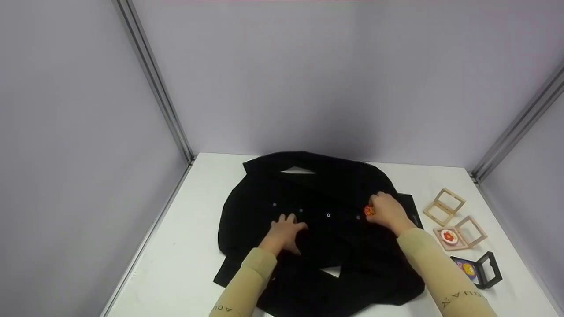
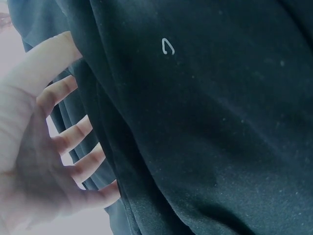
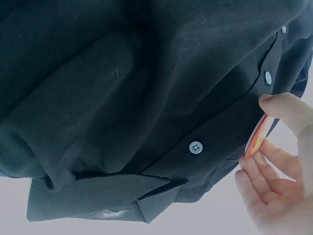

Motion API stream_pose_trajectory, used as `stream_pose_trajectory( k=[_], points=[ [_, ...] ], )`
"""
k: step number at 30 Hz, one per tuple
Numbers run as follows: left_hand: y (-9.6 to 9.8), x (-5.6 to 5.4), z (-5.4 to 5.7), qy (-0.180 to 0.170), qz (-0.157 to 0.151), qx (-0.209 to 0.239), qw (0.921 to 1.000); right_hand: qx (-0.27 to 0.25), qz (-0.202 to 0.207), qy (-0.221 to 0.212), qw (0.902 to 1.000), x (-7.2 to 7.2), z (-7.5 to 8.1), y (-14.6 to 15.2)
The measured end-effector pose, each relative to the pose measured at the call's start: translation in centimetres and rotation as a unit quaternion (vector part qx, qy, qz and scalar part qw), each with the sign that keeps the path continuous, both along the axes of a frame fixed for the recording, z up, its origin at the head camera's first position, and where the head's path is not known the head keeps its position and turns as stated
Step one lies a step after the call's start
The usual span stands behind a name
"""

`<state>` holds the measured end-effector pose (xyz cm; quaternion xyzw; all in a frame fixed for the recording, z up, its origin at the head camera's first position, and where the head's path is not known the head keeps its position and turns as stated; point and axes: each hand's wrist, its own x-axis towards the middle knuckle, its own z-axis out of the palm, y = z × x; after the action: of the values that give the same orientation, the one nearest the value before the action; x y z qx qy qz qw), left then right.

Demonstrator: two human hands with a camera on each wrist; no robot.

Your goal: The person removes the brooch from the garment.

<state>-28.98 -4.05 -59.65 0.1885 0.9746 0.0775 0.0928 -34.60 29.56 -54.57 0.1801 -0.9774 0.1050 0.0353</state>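
A black button-up shirt (image 1: 260, 220) lies spread on the white table, its light buttons (image 3: 195, 147) running across the middle. My right hand (image 1: 387, 212) pinches a round orange badge (image 1: 369, 211) between thumb and fingers, over the collar end of the button row. In the right wrist view the badge (image 3: 258, 136) stands edge-on against the shirt. Farther left, my left hand (image 1: 284, 232) rests on the shirt with its fingers spread. The left wrist view shows these fingers (image 2: 73, 137) reaching to a fold of cloth, where their tips are hidden.
Three small hinged frame boxes stand open along the table's right side: a wooden one (image 1: 444, 207), a pink one (image 1: 462, 235) with a red-and-white flower badge, and a black one (image 1: 482, 270) with a purple badge. Grey panels enclose the table (image 1: 185, 211).
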Motion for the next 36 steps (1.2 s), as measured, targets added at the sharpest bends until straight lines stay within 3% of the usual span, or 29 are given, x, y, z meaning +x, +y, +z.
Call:
stream_pose_trajectory(
  k=[26,36],
  points=[
    [0.05,0.42,0.56,0.002,0.000,0.000,1.0000,0.009,0.021,0.021,0.9995,0.45,0.38,0.40],
    [0.06,0.05,0.33,0.000,-0.003,0.012,0.9999,0.006,0.020,0.019,0.9996,0.51,0.41,0.52]
  ],
)
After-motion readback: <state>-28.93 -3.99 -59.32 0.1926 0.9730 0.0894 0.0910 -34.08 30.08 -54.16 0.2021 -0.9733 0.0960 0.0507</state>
